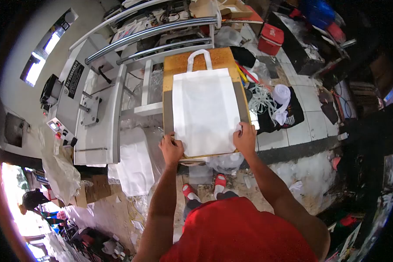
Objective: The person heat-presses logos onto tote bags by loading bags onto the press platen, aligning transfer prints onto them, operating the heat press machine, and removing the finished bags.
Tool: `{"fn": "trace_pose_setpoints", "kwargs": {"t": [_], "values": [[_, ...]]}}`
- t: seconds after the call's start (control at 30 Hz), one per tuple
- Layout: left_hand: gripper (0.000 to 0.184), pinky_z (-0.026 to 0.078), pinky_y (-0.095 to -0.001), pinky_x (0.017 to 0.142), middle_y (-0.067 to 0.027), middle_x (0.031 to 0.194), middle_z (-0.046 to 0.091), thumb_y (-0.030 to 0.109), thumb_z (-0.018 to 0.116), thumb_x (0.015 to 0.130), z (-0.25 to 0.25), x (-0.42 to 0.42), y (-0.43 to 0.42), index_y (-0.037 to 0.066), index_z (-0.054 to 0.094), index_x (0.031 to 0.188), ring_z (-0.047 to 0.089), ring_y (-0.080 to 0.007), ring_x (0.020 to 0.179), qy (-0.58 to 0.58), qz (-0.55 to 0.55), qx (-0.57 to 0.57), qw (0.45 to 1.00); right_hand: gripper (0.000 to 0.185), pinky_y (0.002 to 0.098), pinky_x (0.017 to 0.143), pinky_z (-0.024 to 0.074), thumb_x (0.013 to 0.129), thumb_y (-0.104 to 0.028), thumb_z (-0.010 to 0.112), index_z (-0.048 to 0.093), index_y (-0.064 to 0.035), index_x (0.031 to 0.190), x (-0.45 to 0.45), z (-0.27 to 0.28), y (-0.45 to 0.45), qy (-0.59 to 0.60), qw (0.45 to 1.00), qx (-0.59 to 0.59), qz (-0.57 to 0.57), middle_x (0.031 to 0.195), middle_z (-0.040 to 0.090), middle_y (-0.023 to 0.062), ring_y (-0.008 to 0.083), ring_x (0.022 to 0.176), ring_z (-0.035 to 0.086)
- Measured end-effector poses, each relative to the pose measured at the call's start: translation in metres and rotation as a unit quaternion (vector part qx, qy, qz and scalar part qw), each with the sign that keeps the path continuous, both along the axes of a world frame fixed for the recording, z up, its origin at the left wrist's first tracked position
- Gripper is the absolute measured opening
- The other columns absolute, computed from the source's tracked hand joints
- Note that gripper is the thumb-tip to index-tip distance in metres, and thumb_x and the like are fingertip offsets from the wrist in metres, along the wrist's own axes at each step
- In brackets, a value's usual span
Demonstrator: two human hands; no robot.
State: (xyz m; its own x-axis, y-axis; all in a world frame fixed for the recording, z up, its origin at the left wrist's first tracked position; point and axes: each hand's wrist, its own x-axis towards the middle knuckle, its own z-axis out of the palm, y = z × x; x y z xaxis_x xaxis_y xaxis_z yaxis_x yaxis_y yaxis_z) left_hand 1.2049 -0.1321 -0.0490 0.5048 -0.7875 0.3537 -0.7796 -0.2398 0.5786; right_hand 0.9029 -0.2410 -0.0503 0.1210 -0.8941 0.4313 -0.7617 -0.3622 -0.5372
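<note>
A white tote bag (205, 113) lies flat on a yellow-edged board (174, 61), its looped handle pointing away from me. My left hand (172, 147) is closed at the bag's near left corner, fingers curled over the edge. At the near right side, my right hand (245, 138) pinches the bag's edge in the same way. Both hands also rest close to the board's rim, and the fingertips are partly hidden. The bag looks smooth and spread out between them.
To the left stands a grey press machine (96, 118) with metal rails (153, 37). White sheets (135, 161) hang below it. Right of the board, a white roll (281, 95) and a black cloth (292, 118) lie on tiles. Farther back sits a red box (270, 39).
</note>
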Motion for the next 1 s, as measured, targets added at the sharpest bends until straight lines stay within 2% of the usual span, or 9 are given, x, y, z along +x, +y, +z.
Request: {"fn": "trace_pose_setpoints", "kwargs": {"t": [0.33, 0.43, 0.57, 0.73, 0.83, 0.87, 0.9, 0.93, 1.0], "values": [[0.031, 0.041, -0.0506, 0.091, -0.0145, 0.087, 0.061, 0.010, 0.055, 0.079, -0.006, 0.007, -0.001, 0.008, 0.061, 0.110, 0.058, -0.0348, 0.090, 0.001, 0.018, -0.014, 1.000, 0.036, 0.0502, 0.080, 0.0433, 0.073, -0.004, 0.061, 0.055, -0.0023, 0.108, -0.001, -0.002, 0.000, -0.013, 0.999, -0.043, -0.016, 0.097, 0.058, 0.0166, 0.0366, 0.092, 0.055], [0.029, 0.044, -0.0487, 0.086, -0.0171, 0.089, 0.059, 0.010, 0.052, 0.081, 0.000, 0.022, 0.026, 0.005, 0.059, 0.108, 0.057, -0.0370, 0.090, 0.146, 0.008, -0.087, 0.985, 0.020, 0.0365, 0.084, 0.0449, 0.082, -0.006, 0.060, 0.052, 0.0001, 0.099, -0.045, -0.039, -0.012, -0.236, 0.967, -0.048, -0.087, 0.093, 0.053, 0.0134, 0.0269, 0.089, 0.053], [0.023, 0.045, -0.0483, 0.082, -0.0204, 0.093, 0.055, 0.003, 0.053, 0.080, -0.037, 0.023, 0.172, -0.001, 0.054, 0.102, 0.054, -0.0405, 0.090, 0.108, 0.014, -0.044, 0.993, 0.013, 0.0420, 0.077, 0.0488, 0.090, -0.010, 0.053, 0.053, 0.0012, 0.097, -0.109, -0.105, 0.065, -0.278, 0.903, 0.110, -0.308, 0.087, 0.060, 0.0174, 0.0304, 0.080, 0.059], [0.027, 0.046, -0.0567, 0.081, -0.0284, 0.095, 0.060, 0.007, 0.055, 0.074, -0.198, -0.004, 0.488, -0.001, 0.060, 0.099, 0.055, -0.0506, 0.093, 0.065, -0.148, 0.294, 0.942, 0.024, 0.0493, 0.071, 0.0517, 0.084, -0.026, 0.067, 0.063, -0.0018, 0.084, -0.028, -0.206, 0.160, 0.065, 0.953, 0.280, -0.095, 0.082, 0.068, 0.0205, 0.0413, 0.078, 0.065], [0.015, 0.050, -0.0535, 0.069, -0.0192, 0.077, 0.065, 0.017, 0.058, 0.074, -0.169, -0.042, 0.624, 0.004, 0.065, 0.072, 0.063, -0.0389, 0.077, 0.167, -0.203, 0.495, 0.828, 0.027, 0.0501, 0.070, 0.0522, 0.081, -0.029, 0.075, 0.064, -0.0041, 0.080, 0.048, -0.265, 0.140, 0.090, 0.963, 0.252, -0.006, 0.079, 0.067, 0.0173, 0.0404, 0.075, 0.065], [0.014, 0.050, -0.0495, 0.067, -0.0164, 0.072, 0.065, 0.018, 0.059, 0.074, -0.189, -0.061, 0.706, 0.008, 0.066, 0.066, 0.064, -0.0359, 0.077, -0.068, -0.287, 0.396, 0.870, 0.032, 0.0488, 0.073, 0.0526, 0.080, -0.032, 0.076, 0.063, -0.0030, 0.083, 0.069, -0.276, 0.126, 0.097, 0.972, 0.213, 0.017, 0.083, 0.068, 0.0175, 0.0392, 0.081, 0.065], [0.015, 0.051, -0.0500, 0.067, -0.0129, 0.074, 0.067, 0.019, 0.060, 0.074, -0.217, -0.075, 0.762, 0.008, 0.069, 0.070, 0.067, -0.0333, 0.081, 0.043, -0.464, 0.576, 0.671, 0.041, 0.0474, 0.082, 0.0517, 0.079, -0.036, 0.078, 0.066, -0.0009, 0.097, 0.091, -0.281, 0.116, 0.128, 0.969, 0.213, -0.014, 0.096, 0.070, 0.0196, 0.0396, 0.092, 0.065], [0.017, 0.052, -0.0520, 0.069, -0.0114, 0.082, 0.071, 0.019, 0.059, 0.076, -0.182, -0.087, 0.761, 0.007, 0.071, 0.077, 0.069, -0.0310, 0.083, 0.018, -0.422, 0.658, 0.623, 0.054, 0.0457, 0.095, 0.0475, 0.079, -0.037, 0.079, 0.065, 0.0002, 0.115, 0.109, -0.304, 0.105, 0.110, 0.990, 0.085, -0.015, 0.113, 0.067, 0.0218, 0.0397, 0.108, 0.061], [0.018, 0.055, -0.0506, 0.075, -0.0126, 0.092, 0.072, 0.020, 0.057, 0.082, -0.184, -0.107, 0.825, 0.008, 0.071, 0.085, 0.069, -0.0350, 0.085, 0.152, -0.233, 0.658, 0.700, 0.057, 0.0469, 0.103, 0.0429, 0.086, -0.045, 0.069, 0.062, -0.0054, 0.126, 0.136, -0.316, 0.090, 0.157, 0.973, 0.166, 0.036, 0.127, 0.063, 0.0181, 0.0377, 0.125, 0.054]]}}
